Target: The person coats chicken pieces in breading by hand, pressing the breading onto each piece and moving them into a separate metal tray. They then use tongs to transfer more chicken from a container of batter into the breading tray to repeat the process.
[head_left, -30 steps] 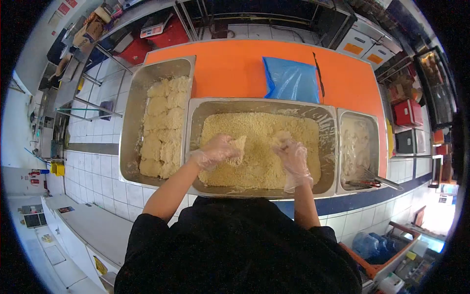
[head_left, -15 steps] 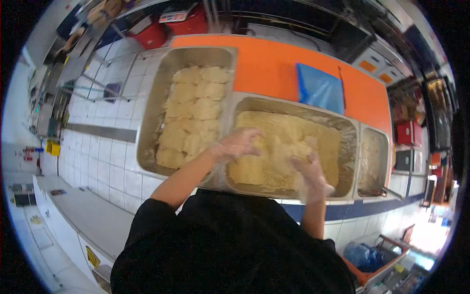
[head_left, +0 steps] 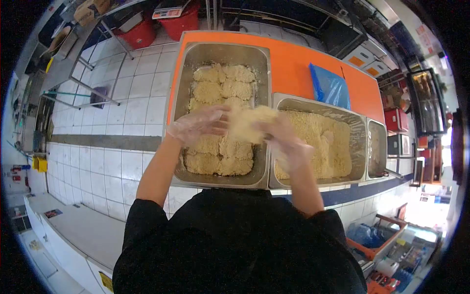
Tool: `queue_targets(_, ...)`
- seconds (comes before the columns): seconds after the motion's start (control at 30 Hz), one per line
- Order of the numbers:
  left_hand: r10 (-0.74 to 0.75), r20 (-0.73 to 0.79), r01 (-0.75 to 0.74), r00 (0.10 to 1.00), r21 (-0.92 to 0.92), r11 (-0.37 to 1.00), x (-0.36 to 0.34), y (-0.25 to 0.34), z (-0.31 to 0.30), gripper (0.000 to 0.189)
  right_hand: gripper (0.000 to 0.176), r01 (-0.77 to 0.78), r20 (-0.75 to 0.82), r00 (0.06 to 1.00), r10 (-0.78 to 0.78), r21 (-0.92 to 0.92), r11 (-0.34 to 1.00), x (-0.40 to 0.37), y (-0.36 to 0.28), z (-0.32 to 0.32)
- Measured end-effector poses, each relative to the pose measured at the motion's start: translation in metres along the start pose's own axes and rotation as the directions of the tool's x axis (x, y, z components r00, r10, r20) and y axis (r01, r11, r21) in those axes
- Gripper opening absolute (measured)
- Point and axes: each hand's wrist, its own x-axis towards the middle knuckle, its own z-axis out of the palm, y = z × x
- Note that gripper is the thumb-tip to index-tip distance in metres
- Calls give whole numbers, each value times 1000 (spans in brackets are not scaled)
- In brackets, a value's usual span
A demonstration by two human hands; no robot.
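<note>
Rows of breaded pieces [head_left: 206, 92] lie in the left metal tray [head_left: 267, 59]. Above them my right hand [head_left: 288, 142], in a clear plastic glove, grips a blurred breaded piece [head_left: 253, 121] near the tray's right rim. My left hand [head_left: 201, 122], also gloved, is over the left side of that tray with its fingers apart, just left of the held piece. The middle metal tray [head_left: 361, 128] holds pale breadcrumbs [head_left: 313, 142], with a lump partly sunk in them.
A smaller metal tray [head_left: 377, 128] stands at the right. Behind the trays, a blue plastic bag [head_left: 331, 87] lies on the orange tabletop [head_left: 293, 62]. Red bins [head_left: 183, 23] stand beyond the table, and a metal rack is at the upper left.
Both hands have moved from the breadcrumb tray to the left tray. A breaded piece is now held up in my right hand. The view has shifted, placing the trays farther right.
</note>
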Motion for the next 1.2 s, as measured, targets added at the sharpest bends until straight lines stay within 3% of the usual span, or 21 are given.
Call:
queue_targets(0.03,-2,13,2,1000,10,1000,-5,4,-5,61,30,313,91,950,-300,-278,908,10,26,6)
queue_targets(0.07,-14,-133,48,991,254,966,-10,7,-10,58,29,580,255,809,-529,-494,648,21,49,13)
queue_targets(0.13,19,-271,117,962,476,872,-10,0,-44,55,26,325,300,937,-177,-569,756,89,114,-2)
queue_targets(0.17,134,-300,128,945,711,692,4,-24,-84,52,26,330,301,936,-182,-571,752,88,105,13)
queue_targets(0.2,251,-295,158,922,877,453,12,-36,-107,50,30,108,197,980,10,-579,808,78,84,35)
queue_targets(0.23,255,-295,155,921,877,455,12,-36,-104,50,35,-120,95,973,209,-563,818,75,73,50)
queue_targets(0.27,346,-364,217,864,892,397,12,-40,-97,40,35,-120,96,973,210,-567,815,85,82,54)
queue_targets(0.33,438,-422,283,794,894,348,14,-51,-93,30,33,-445,-11,890,456,-244,862,122,124,44)
queue_targets(0.4,762,-120,325,637,938,-125,25,-80,-109,28,34,-276,13,953,301,-369,888,178,240,-7)
queue_targets(0.43,759,-123,321,639,940,-118,29,-89,-115,28,35,-189,25,975,221,-429,883,204,294,-30)
queue_targets(0.5,510,-216,451,832,799,-397,35,-103,-125,40,36,-373,-191,921,340,-686,625,168,194,18)
queue_targets(0.57,411,-363,487,837,836,-254,6,-58,-63,36,36,-467,-301,870,391,-756,458,130,101,63)
queue_targets(0.63,276,-484,530,830,840,-119,-7,-35,-22,32,44,-269,-261,960,98,-961,72,94,57,84)
queue_targets(0.67,220,-492,535,843,813,-231,-8,-34,-14,33,44,-275,-267,958,100,-959,73,81,47,92)
queue_targets(0.7,167,-503,529,848,778,-341,-9,-35,-9,33,45,-198,-171,978,123,-948,251,70,39,98)
queue_targets(0.77,159,-460,486,874,808,-334,-8,-81,-47,33,47,-114,-67,990,123,-899,423,58,72,91)
queue_targets(0.83,144,-419,442,897,834,-329,-9,-96,-61,33,45,423,481,867,-132,-849,-315,64,162,61)
queue_targets(0.9,50,-405,380,913,798,-469,-10,-91,-58,36,46,364,408,904,-129,-891,-272,61,167,65)
queue_targets(1.0,-199,-528,433,826,820,-375,-1,-89,-73,41,45,325,356,918,-174,-928,-184,65,184,63)
queue_targets(1.13,-144,-426,312,893,818,-483,1,-59,-30,44,24,266,274,937,-217,-962,-63,47,115,52)
queue_targets(1.2,-252,-347,130,903,782,-610,8,-61,-13,52,13,41,360,823,-440,-810,-586,1,50,36)
